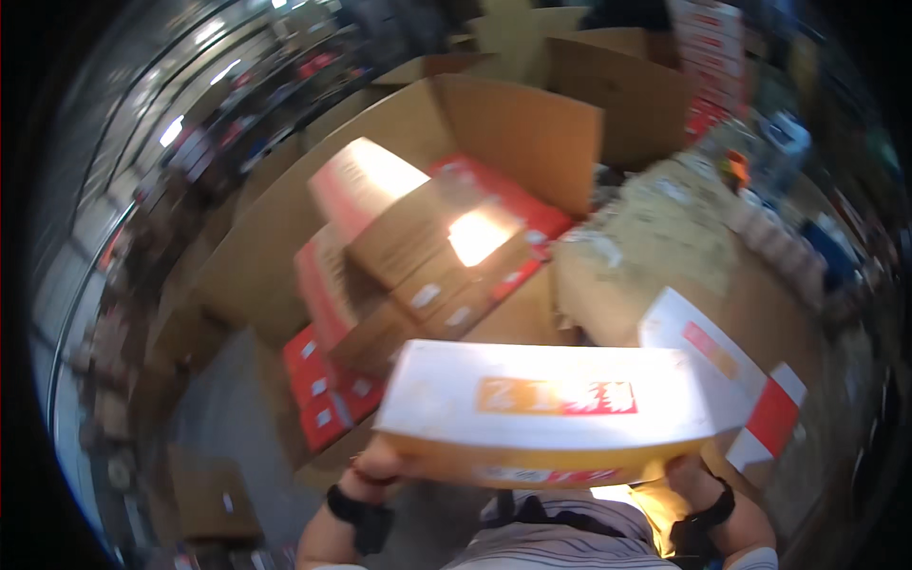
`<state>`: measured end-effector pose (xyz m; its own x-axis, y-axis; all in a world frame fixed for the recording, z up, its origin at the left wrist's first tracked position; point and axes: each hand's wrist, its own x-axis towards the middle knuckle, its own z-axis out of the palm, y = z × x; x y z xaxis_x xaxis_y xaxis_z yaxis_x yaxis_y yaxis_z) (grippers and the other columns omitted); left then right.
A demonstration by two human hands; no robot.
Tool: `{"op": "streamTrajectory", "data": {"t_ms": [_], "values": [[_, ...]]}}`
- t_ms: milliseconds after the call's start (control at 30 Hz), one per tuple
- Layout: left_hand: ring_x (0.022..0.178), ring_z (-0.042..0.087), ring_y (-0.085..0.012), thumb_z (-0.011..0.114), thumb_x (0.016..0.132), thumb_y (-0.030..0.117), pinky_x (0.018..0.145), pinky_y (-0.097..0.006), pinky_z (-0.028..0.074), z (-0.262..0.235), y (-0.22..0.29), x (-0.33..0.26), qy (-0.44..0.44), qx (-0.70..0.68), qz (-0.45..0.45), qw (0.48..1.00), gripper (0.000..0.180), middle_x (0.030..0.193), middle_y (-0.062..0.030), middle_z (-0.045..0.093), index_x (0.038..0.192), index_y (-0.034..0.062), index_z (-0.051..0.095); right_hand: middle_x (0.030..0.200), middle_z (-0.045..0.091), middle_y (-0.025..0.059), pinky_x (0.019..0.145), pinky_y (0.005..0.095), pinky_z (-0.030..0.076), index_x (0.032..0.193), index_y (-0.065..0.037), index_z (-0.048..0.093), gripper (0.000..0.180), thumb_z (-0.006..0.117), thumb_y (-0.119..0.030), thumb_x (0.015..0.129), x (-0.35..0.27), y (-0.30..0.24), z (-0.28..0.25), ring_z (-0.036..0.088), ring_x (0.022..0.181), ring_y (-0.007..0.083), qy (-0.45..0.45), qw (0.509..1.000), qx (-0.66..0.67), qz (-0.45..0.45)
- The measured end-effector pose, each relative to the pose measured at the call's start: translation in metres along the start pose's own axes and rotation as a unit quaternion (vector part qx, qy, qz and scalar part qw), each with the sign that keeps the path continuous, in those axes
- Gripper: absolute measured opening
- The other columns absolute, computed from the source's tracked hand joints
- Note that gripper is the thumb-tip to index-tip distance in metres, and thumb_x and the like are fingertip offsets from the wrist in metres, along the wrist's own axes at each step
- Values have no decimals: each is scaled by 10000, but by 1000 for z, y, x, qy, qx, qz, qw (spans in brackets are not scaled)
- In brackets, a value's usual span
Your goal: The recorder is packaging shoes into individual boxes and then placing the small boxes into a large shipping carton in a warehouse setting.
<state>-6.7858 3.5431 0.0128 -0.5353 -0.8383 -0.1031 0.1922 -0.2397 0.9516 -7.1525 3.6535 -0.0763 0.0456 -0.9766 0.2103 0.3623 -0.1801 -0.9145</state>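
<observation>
A long white cardboard box (pixel 446 375) with an orange and red printed panel on top is held level in front of my body. My left hand (pixel 382 460) grips its left end near the lower edge, fingers partly hidden by the box. At the opposite end, my right hand (pixel 686 467) holds the lower right corner, its fingers mostly out of sight. A white carton with a red end flap (pixel 771 418) stands just beyond that right end. Past the held box, stacked brown cartons (pixel 408 261) sit inside a big open cardboard box (pixel 518 133).
Red boxes (pixel 318 389) with white labels lie left of the stack, and another red package (pixel 527 204) is behind it. A bulky tan wrapped bundle (pixel 655 228) stands at the right. A brown carton (pixel 214 499) is on the floor at lower left. Motion blurs much of the view.
</observation>
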Motion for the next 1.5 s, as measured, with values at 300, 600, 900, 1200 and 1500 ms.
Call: {"op": "streamTrajectory", "data": {"t_ms": [300,600,900,1200,1500], "values": [[1194,425,-298,721,716,422,937,-425,412,-98,163,-253,348,450,233,788,850,1341,-151,387,1366,26,343,1317,381,264,977,471,360,1308,-81,453,710,745,-335,713,135,20,149,402,1196,428,-385,826,-380,-160],[1142,366,-393,827,310,242,1006,-490,274,-187,134,-158,192,886,-34,420,1105,1225,-198,370,1327,91,423,1124,575,137,885,426,440,1109,-103,610,478,747,-235,670,135,35,108,529,1085,319,-402,765,-489,-118],[1256,278,-324,849,363,381,1067,-409,206,-254,139,-220,274,674,-32,685,1234,1288,-158,308,1413,55,290,987,625,137,794,386,467,1049,-32,624,380,708,-180,709,146,54,123,584,930,309,-301,876,-375,-43],[1191,332,-364,838,320,260,1030,-433,277,-240,160,-201,196,726,-66,656,1181,1258,-187,342,1384,79,360,814,602,68,725,374,458,1088,-94,609,346,669,-256,789,185,78,240,577,785,259,-483,804,-315,-146],[1104,384,-401,839,371,339,979,-489,310,-209,138,-141,139,816,-45,560,1055,1183,-246,406,1321,95,450,1353,263,248,953,420,420,1377,-122,328,886,787,-153,619,214,104,391,419,1163,430,-407,857,-275,-153]]}}
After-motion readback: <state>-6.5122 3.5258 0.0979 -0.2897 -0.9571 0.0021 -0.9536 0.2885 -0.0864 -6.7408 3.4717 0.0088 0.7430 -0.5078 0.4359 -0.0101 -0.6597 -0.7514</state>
